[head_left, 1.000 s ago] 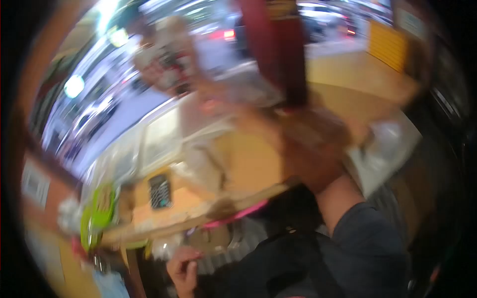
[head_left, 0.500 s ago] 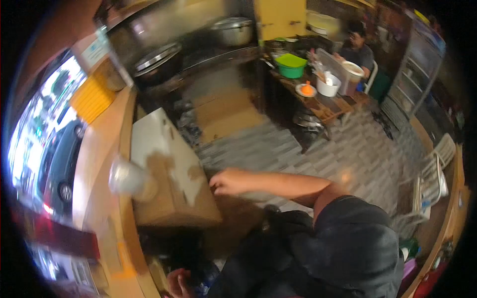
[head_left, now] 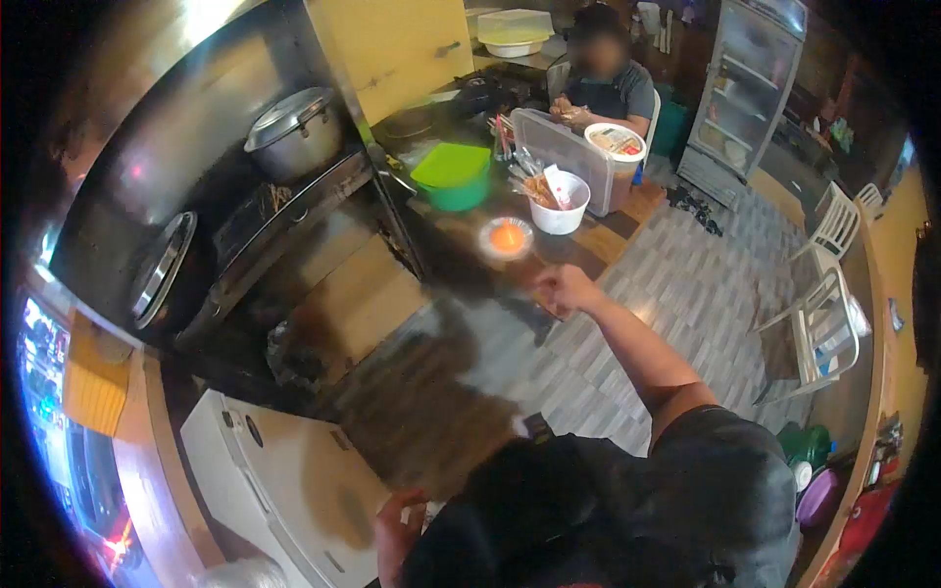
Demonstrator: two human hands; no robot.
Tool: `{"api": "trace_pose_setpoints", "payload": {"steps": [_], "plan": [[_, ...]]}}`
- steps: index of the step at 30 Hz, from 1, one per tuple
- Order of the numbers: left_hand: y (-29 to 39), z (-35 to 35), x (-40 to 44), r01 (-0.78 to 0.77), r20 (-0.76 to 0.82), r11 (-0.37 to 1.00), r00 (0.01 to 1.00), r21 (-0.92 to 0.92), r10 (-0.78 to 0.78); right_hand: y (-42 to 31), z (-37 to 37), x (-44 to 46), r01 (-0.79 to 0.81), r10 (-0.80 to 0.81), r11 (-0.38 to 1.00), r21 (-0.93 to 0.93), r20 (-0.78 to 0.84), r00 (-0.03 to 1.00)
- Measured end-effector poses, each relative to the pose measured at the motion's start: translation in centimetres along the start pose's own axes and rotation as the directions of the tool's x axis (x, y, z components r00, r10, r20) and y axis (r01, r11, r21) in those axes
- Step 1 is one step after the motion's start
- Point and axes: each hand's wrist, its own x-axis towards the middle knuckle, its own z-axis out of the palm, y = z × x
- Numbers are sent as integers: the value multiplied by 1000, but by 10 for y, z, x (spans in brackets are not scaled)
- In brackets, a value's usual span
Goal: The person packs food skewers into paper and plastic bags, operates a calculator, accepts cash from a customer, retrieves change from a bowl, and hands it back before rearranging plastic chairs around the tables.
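My right hand point(head_left: 569, 290) reaches out over the near edge of the dark table point(head_left: 613, 257), its fingers curled with nothing visible in them. Closest to it is an orange item on a small plate point(head_left: 507, 237). A white tub point(head_left: 560, 208) with utensils and packets stands behind, beside a green basin point(head_left: 456, 179). Low in the view, my left hand point(head_left: 400, 529) is beside the white chest point(head_left: 304, 480), fingers partly bent and apart, holding nothing that I can see; my dark clothing hides part of it.
A seated person point(head_left: 608, 83) has both hands together behind the table. Large pots point(head_left: 294, 132) stand on the stove at left. A glass-door fridge point(head_left: 742, 93) is at the back. White chairs point(head_left: 823, 328) and a wooden counter point(head_left: 867, 451) are at right.
The view has swung from the street-side counter to the kitchen and table. My right hand now appears farther forward, near the table. The seated person and table appear closer.
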Motion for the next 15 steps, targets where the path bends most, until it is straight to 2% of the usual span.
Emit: {"api": "trace_pose_setpoints", "payload": {"steps": [1,3,4,5,6,7,8,9,10,11,12,13,14,15], "plan": [[9,2,19,26,28,998,999,51,-28,2,-12,15,-11,11,1000,2,4,1000],[-1,-4,48,64,92,998,994,21,-66,-6,-33,33,-166,190,967,196,-114,975],[-10,-9,68,90,150,996,985,-10,-88,14,-32,53,-182,209,962,205,-121,970],[-20,-13,90,86,171,996,982,2,-85,45,-25,74,-228,259,962,152,-229,938],[-33,-16,111,155,212,986,963,55,-163,67,-19,86,-286,303,953,101,-333,893],[-48,-20,129,220,247,969,938,116,-242,71,-16,90,-310,329,944,112,-336,883],[-69,-25,152,204,269,971,935,129,-232,68,-21,97,-340,403,913,226,-364,840],[-92,-31,171,135,326,964,923,228,-206,66,-27,102,-358,472,872,333,-383,794],[-105,-34,191,60,378,948,908,314,-183,81,-29,113,-365,480,869,333,-396,783],[-109,-36,209,49,389,950,905,308,-173,112,-27,126,-312,399,915,256,-465,790],[-110,-36,226,-89,398,883,910,461,-116,130,-33,139,-257,308,951,171,-525,793],[-103,-34,241,-216,411,773,910,596,-62,131,-45,151,-258,307,952,167,-530,790],[-96,-28,249,-216,409,773,910,597,-62,132,-55,163,-288,307,950,122,-531,789],[-88,-18,254,-90,310,901,949,425,-51,135,-63,177,-316,308,946,79,-529,791]]}}
